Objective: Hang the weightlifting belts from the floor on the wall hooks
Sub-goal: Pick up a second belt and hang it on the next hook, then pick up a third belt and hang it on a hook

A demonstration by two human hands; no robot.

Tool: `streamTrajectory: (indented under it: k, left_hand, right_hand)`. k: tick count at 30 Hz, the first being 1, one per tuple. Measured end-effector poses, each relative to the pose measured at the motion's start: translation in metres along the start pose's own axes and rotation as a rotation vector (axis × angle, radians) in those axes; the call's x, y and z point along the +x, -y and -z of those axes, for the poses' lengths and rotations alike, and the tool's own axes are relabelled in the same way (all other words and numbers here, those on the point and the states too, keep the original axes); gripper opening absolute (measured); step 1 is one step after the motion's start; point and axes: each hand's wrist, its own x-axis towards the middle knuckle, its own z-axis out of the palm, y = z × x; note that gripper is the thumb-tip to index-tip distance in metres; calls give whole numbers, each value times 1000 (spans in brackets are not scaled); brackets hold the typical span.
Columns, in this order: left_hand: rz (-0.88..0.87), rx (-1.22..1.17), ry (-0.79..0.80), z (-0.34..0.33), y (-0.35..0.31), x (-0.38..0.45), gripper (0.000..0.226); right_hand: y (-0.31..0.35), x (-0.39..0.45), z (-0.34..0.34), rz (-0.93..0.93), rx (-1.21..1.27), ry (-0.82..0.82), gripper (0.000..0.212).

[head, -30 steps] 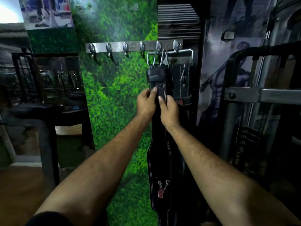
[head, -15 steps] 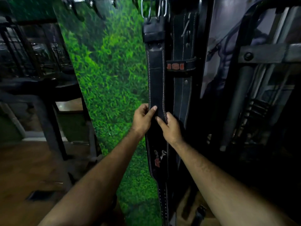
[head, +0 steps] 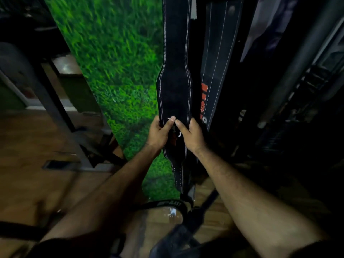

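Both hands have slid down the hanging black belt (head: 175,90) from near its buckle to its wide middle, suggesting it now sits on its hook, out of view above. Left hand (head: 158,133) and right hand (head: 191,135) pinch its edges. Below it, another belt (head: 167,204) waits on the floor. No containers show.
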Motion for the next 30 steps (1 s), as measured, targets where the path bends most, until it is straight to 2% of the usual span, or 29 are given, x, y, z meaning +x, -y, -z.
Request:
streamTrajectory:
  k: [7, 10, 13, 18, 19, 21, 22, 25, 27, 28, 29, 30]
  left_hand:
    - [56, 11, -43, 2, 23, -13, 30]
    - [97, 16, -80, 1, 23, -13, 34]
    - [150, 15, -110, 4, 23, -18, 42]
    - [275, 142, -104, 19, 40, -35, 67]
    - [307, 198, -103, 22, 46, -41, 70]
    - [344, 309, -124, 31, 62, -51, 62]
    - [362, 370, -136, 37, 75, -55, 59]
    - [499, 549, -127, 60, 111, -71, 62]
    - [581, 565, -64, 76, 133, -86, 40]
    - [608, 557, -10, 83, 145, -94, 25]
    - [639, 535, 48, 90, 151, -104, 16]
    - [670, 516, 70, 97, 163, -114, 19]
  right_hand:
    - [-26, -12, -11, -72, -17, -21, 50]
    - [-27, -13, -12, -87, 0, -59, 39]
    - [-27, -16, -19, -140, 48, -23, 31]
    - [-39, -43, -39, -322, 51, 19, 66]
    - [-45, -49, -42, -380, 34, 27, 78]
    - [-57, -63, -50, -485, 18, 20, 106]
    - [-69, -70, -53, -537, 3, 12, 109]
    - [-103, -103, -56, -688, -47, -48, 92]
    - [-128, -128, -59, -796, -90, -45, 90]
    - [-149, -140, -61, -825, -62, -33, 82]
    - [-156, -152, -65, -867, -21, -16, 61]
    - [-169, -163, -69, -871, 29, -15, 37]
